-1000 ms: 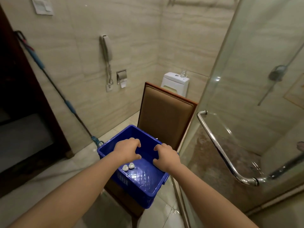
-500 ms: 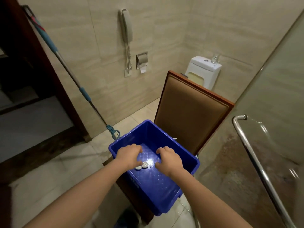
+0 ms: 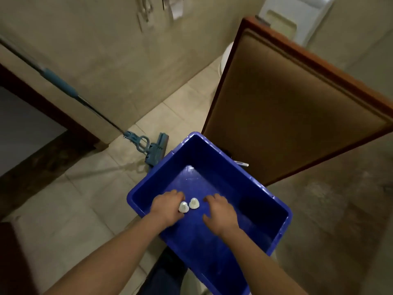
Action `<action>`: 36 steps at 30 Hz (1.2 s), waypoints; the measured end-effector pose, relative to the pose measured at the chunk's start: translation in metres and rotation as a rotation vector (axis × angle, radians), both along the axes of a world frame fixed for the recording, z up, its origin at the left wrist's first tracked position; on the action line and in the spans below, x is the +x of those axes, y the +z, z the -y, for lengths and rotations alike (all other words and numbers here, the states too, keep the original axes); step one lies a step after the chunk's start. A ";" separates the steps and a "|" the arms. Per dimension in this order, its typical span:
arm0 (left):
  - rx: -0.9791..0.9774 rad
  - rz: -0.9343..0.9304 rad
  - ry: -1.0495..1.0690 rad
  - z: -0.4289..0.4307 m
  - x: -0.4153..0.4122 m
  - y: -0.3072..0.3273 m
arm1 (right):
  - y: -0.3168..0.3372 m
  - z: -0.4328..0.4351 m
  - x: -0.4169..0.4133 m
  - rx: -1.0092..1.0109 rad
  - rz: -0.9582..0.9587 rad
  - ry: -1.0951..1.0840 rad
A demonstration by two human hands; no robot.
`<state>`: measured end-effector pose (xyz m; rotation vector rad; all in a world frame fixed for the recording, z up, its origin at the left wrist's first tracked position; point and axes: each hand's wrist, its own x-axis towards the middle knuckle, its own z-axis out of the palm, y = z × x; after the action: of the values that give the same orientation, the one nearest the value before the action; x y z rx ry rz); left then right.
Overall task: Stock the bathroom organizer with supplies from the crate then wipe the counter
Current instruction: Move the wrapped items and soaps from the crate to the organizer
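The view has tipped down sharply since half a second ago. The wall phone has slid almost off the top, and we're looking nearly straight into the blue crate (image 3: 212,152), which sits in front of the chair (image 3: 297,99) back. Both hands are deeper in it now. The right hand (image 3: 221,213) has loosened from a bunched shape into spread fingers: it's open, holds nothing, and hovers just beside the right white piece (image 3: 194,203).

The left hand (image 3: 167,207) is knuckles-up with its fingers curled under, and its thumb side touches the left white piece (image 3: 184,207). Whether it has actually pinched it I can't tell, because the fingertips are hidden.

The two pieces lie on the crate floor toward the near-left wall, right next to each other and between the hands. They're the only supplies showing in there.

How will they handle? They're small, pale and rounded, with what looks like a crinkled wrap. My guess is light wrapped toiletries, though they're too small to be sure. One hand should manage each easily, but a wrap can be slick and that crate floor is glossy, so a poke may send one skating. The best hold looks like a pinch across the broad faces with thumb and two fingers, not on a loose wrapper edge.

No organizer or counter is in sight. A mop (image 3: 153,150) rests on the floor tiles to the left.
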<state>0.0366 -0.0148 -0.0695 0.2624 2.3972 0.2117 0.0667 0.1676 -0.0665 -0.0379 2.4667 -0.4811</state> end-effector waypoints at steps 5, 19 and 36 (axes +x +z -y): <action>-0.050 0.095 -0.043 -0.002 -0.019 -0.061 | -0.059 0.007 -0.013 -0.005 0.111 -0.020; -0.120 0.176 -0.052 -0.013 -0.022 -0.167 | -0.170 0.029 -0.035 -0.014 0.202 -0.014; 0.002 0.130 0.012 -0.013 -0.022 -0.174 | -0.176 0.019 -0.025 -0.042 0.293 -0.166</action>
<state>0.0149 -0.0020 -0.2436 0.2276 2.2704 0.2297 0.0417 0.1482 -0.2424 0.2076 2.1813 -0.5666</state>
